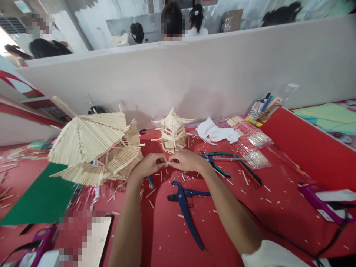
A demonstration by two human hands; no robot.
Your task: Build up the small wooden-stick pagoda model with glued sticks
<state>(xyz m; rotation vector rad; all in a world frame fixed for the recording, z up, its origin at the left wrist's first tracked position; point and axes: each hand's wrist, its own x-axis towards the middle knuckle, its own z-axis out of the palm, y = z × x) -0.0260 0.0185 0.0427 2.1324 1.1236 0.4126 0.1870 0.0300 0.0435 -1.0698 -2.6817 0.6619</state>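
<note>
My left hand (149,165) and my right hand (187,160) meet over the red table (278,207), fingertips pinched together on a small wooden stick piece (167,162). Just behind them stands a small pavilion model (172,130) made of sticks. A large stick-built roof model (94,146) lies tilted to the left, close to my left hand. Blue cutters (186,209) lie on the table between my forearms.
Green-handled pliers (219,159) and packs of chopsticks (251,142) lie to the right, with a white cloth (215,132) behind. A green mat (41,198) is at left. Stick offcuts litter the table. A white partition (194,74) closes the back; other people sit beyond it.
</note>
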